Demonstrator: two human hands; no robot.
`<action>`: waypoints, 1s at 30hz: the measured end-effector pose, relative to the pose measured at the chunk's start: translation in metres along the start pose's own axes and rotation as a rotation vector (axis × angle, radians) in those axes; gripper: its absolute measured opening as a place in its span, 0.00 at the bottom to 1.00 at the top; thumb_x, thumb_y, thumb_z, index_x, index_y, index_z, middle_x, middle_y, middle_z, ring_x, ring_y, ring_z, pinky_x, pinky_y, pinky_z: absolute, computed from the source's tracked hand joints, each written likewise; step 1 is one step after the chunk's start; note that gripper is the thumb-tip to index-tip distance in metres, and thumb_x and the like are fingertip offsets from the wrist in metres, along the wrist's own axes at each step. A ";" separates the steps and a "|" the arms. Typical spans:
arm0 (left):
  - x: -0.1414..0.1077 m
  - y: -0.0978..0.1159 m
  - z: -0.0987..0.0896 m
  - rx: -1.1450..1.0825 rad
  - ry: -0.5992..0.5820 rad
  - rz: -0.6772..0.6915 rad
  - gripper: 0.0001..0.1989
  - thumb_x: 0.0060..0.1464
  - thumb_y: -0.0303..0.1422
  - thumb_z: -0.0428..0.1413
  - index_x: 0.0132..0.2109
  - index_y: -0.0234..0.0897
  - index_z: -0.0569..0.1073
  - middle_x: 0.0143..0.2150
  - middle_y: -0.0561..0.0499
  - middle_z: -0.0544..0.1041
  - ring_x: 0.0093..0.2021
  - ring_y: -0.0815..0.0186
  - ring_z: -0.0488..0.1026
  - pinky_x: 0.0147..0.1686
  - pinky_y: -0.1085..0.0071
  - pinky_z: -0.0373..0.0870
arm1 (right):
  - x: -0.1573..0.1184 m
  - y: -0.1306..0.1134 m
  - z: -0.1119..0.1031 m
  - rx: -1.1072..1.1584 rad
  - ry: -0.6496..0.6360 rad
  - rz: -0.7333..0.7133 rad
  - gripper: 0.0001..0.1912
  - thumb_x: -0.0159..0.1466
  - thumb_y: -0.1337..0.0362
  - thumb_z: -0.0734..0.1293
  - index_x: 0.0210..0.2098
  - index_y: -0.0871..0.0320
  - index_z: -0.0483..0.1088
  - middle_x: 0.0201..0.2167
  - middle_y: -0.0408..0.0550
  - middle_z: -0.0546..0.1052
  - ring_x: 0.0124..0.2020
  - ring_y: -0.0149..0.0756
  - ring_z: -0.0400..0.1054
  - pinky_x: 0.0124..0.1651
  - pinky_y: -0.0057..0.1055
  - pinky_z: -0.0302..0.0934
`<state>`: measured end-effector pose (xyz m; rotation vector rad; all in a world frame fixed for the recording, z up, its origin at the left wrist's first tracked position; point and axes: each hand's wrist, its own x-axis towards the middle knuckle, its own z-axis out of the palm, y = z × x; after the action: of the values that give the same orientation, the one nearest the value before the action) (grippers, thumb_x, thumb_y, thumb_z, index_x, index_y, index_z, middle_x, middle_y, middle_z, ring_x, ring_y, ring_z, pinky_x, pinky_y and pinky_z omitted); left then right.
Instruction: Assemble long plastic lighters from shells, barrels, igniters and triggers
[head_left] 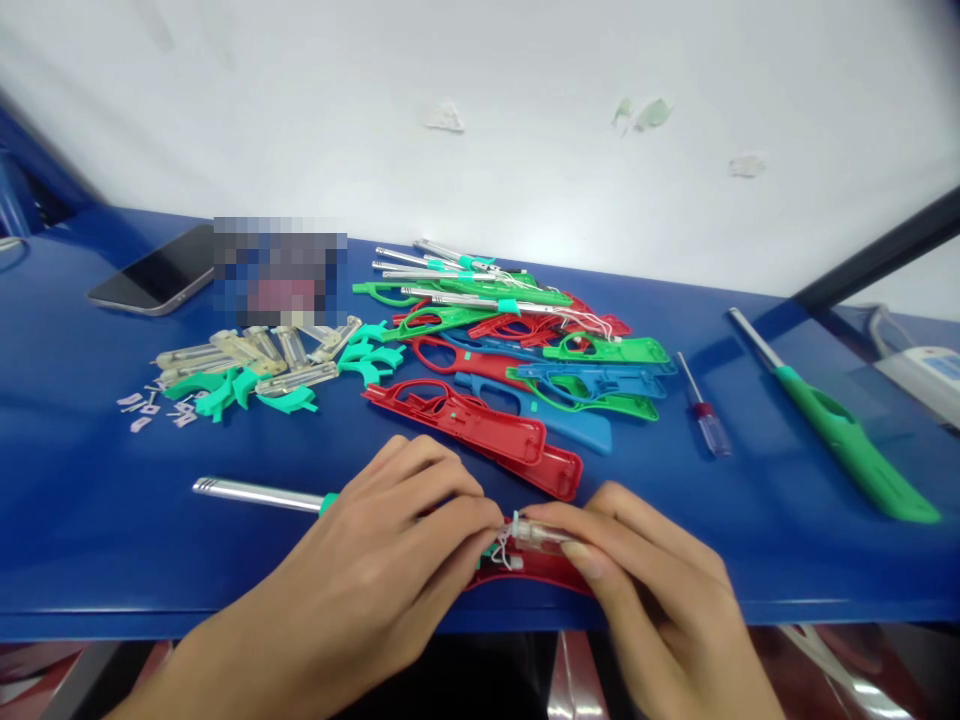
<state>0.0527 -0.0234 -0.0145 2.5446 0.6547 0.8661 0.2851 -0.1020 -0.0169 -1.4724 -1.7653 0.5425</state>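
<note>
Near the table's front edge lies a red lighter shell half (551,570), partly covered by both hands. My left hand (390,545) bends over it, fingertips pinched at a thin white wire (502,548). A metal lighter tube (259,494) with a green collar sticks out to the left from under that hand. Between thumb and fingers, my right hand (660,590) grips a clear lighter fuel tank (541,535) just above the shell. Its valve end points toward my left fingertips. The left palm hides much of the lighter's inside.
Red, green and blue shell halves (465,425) and metal tubes (450,298) are piled ahead. Leftward lie fuel tanks (292,348), green triggers (217,390), small parts (139,405) and a phone (157,270). A screwdriver (709,425) and green lighter (847,440) lie right.
</note>
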 end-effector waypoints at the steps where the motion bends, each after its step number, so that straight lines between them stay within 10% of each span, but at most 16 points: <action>1: 0.000 0.000 0.000 -0.002 0.004 0.000 0.07 0.75 0.24 0.55 0.51 0.37 0.77 0.47 0.53 0.80 0.48 0.65 0.71 0.55 0.66 0.68 | 0.000 0.000 0.000 0.001 0.000 0.002 0.12 0.78 0.62 0.65 0.50 0.41 0.82 0.36 0.37 0.81 0.34 0.26 0.79 0.40 0.18 0.74; 15: -0.006 0.009 -0.005 0.020 0.086 0.003 0.16 0.68 0.16 0.54 0.55 0.37 0.77 0.52 0.47 0.79 0.56 0.62 0.70 0.59 0.64 0.72 | 0.000 -0.003 0.008 -0.006 0.197 0.071 0.10 0.77 0.57 0.67 0.41 0.46 0.80 0.34 0.35 0.84 0.32 0.29 0.80 0.34 0.22 0.72; 30: -0.004 0.002 -0.003 -0.017 -0.131 0.014 0.18 0.69 0.18 0.52 0.55 0.41 0.79 0.52 0.47 0.79 0.51 0.60 0.73 0.51 0.64 0.75 | 0.005 -0.005 0.009 0.018 0.190 0.074 0.12 0.77 0.60 0.67 0.37 0.48 0.79 0.30 0.35 0.82 0.27 0.26 0.76 0.30 0.21 0.68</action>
<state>0.0484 -0.0269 -0.0137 2.5677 0.5874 0.6988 0.2750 -0.0972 -0.0174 -1.5289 -1.5605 0.4388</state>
